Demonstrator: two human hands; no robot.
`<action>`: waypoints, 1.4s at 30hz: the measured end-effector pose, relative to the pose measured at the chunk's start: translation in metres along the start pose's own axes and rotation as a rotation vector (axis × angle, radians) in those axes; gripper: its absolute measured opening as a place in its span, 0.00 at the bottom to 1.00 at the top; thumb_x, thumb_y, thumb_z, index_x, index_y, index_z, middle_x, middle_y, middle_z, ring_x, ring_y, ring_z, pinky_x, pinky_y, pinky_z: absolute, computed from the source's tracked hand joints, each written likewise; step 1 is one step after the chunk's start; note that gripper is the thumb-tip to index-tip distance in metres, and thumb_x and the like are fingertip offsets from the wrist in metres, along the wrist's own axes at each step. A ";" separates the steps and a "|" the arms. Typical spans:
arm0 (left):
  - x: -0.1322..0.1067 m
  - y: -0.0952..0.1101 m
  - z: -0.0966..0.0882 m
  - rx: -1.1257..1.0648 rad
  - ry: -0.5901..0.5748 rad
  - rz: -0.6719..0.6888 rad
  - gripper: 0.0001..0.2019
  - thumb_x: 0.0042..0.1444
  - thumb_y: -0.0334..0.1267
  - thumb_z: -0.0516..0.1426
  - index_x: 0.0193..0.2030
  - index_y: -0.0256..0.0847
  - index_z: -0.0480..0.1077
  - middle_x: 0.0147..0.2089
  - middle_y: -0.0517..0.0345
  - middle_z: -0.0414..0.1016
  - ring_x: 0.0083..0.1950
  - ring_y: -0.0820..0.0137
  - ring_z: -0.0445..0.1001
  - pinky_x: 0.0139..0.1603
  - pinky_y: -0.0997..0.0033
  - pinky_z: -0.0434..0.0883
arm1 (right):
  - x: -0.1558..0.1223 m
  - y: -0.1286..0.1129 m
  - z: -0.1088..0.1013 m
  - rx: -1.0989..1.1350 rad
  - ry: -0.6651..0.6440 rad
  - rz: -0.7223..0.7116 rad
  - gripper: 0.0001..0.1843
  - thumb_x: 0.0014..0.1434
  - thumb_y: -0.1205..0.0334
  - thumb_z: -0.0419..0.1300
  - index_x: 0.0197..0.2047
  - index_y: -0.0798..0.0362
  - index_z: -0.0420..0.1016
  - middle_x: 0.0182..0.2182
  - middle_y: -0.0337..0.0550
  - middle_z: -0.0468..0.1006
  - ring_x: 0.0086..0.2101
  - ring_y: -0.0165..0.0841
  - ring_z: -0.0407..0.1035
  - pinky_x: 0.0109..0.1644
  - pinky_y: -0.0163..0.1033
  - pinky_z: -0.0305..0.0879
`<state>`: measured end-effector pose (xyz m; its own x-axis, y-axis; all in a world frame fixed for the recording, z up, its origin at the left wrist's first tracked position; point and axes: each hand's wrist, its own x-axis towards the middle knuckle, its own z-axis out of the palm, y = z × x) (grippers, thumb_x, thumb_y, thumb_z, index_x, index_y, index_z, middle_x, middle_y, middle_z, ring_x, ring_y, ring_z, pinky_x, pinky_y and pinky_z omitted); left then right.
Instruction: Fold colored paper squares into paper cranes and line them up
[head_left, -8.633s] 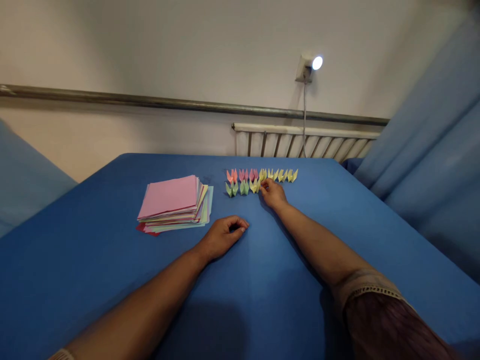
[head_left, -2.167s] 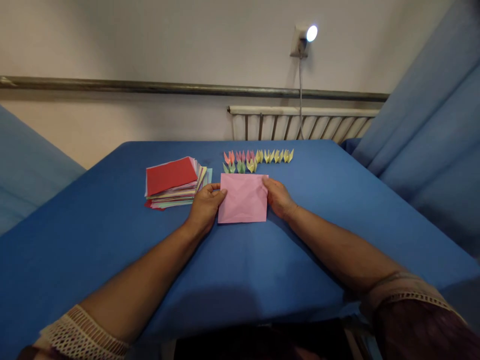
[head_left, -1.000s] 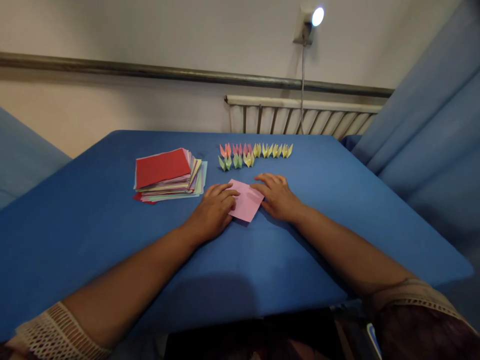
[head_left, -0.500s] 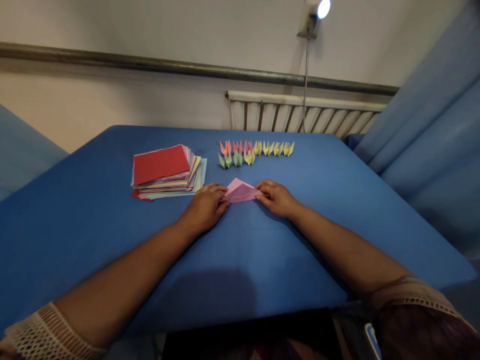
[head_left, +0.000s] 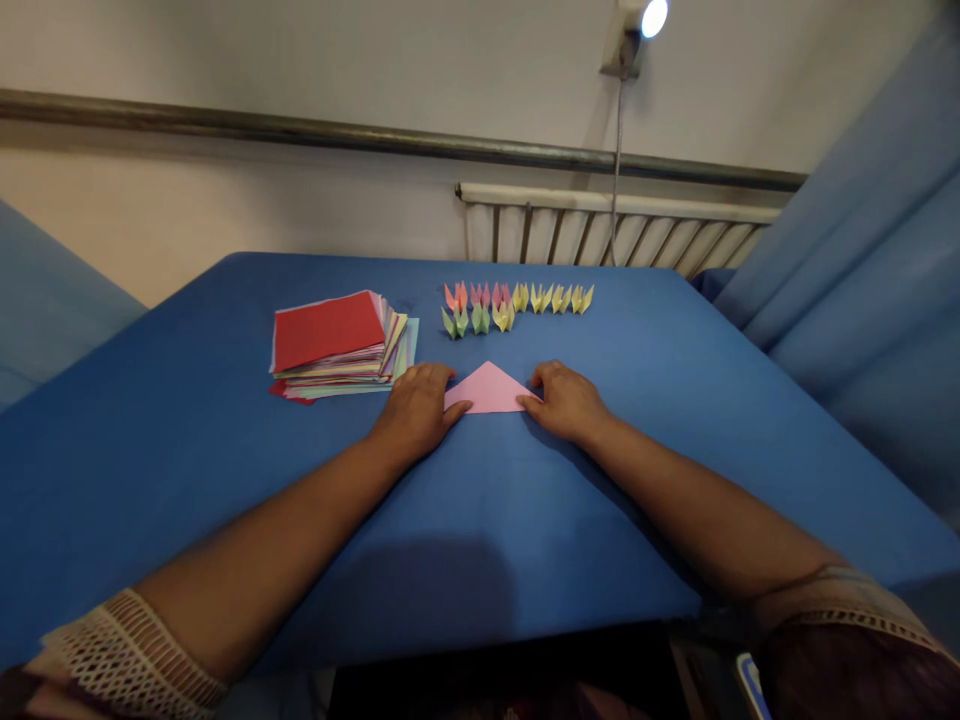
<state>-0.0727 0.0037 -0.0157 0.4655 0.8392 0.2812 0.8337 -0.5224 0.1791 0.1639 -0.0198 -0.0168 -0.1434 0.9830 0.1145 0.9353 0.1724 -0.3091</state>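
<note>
Table (head_left: 600,500): left hand (head_left: 416,410), right hand (head_left: 568,402) touch triangle's (head_left: 489,390) corners.

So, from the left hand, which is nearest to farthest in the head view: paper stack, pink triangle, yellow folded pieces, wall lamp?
1. pink triangle, touching the left hand.
2. paper stack, just behind-left.
3. yellow folded pieces, back right.
4. wall lamp, high behind.

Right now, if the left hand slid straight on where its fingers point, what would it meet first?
The pink triangle: the left hand touches its left corner, pointing across it. Past that, probably the folded pieces, though depth is unclear.
</note>
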 end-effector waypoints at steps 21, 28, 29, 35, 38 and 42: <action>0.003 0.000 0.009 -0.250 -0.017 0.042 0.09 0.55 0.41 0.57 0.40 0.40 0.70 0.55 0.48 0.71 0.55 0.58 0.69 0.58 0.54 0.64 | 0.008 -0.005 0.017 0.316 0.024 0.081 0.10 0.51 0.59 0.65 0.34 0.50 0.67 0.32 0.38 0.73 0.33 0.32 0.67 0.38 0.36 0.60; 0.006 -0.004 0.005 -0.645 0.006 -0.209 0.32 0.51 0.51 0.60 0.60 0.36 0.62 0.55 0.46 0.73 0.54 0.60 0.72 0.56 0.58 0.67 | 0.009 0.001 0.029 0.745 0.077 -0.118 0.21 0.52 0.67 0.60 0.50 0.51 0.63 0.33 0.36 0.74 0.32 0.28 0.68 0.40 0.36 0.65; 0.007 -0.004 0.003 -0.711 -0.009 -0.228 0.29 0.51 0.53 0.59 0.56 0.36 0.66 0.50 0.48 0.76 0.50 0.61 0.74 0.52 0.61 0.69 | 0.008 0.001 0.029 0.773 0.083 -0.154 0.21 0.53 0.66 0.60 0.50 0.52 0.64 0.33 0.36 0.74 0.33 0.29 0.69 0.41 0.37 0.65; 0.006 -0.001 -0.005 -0.840 -0.003 -0.323 0.19 0.50 0.54 0.59 0.32 0.37 0.73 0.29 0.61 0.73 0.30 0.72 0.68 0.31 0.74 0.64 | 0.005 -0.001 0.023 0.859 0.078 -0.199 0.14 0.55 0.58 0.60 0.45 0.53 0.72 0.36 0.41 0.77 0.35 0.31 0.70 0.40 0.36 0.64; 0.004 0.003 -0.008 -0.843 0.017 -0.321 0.18 0.49 0.53 0.60 0.31 0.37 0.73 0.28 0.62 0.72 0.29 0.73 0.66 0.30 0.74 0.63 | 0.006 -0.001 0.023 0.847 0.086 -0.185 0.12 0.56 0.54 0.59 0.38 0.54 0.76 0.31 0.39 0.76 0.30 0.29 0.67 0.35 0.35 0.62; 0.003 0.006 -0.010 -0.839 0.013 -0.311 0.17 0.50 0.52 0.59 0.31 0.37 0.74 0.28 0.61 0.72 0.30 0.72 0.66 0.30 0.74 0.63 | 0.008 0.001 0.026 0.895 0.097 -0.140 0.13 0.56 0.52 0.59 0.29 0.54 0.74 0.24 0.36 0.71 0.26 0.27 0.62 0.31 0.34 0.59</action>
<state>-0.0692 0.0012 -0.0044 0.2472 0.9622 0.1143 0.4278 -0.2142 0.8781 0.1556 -0.0103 -0.0407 -0.1707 0.9468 0.2727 0.3047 0.3139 -0.8993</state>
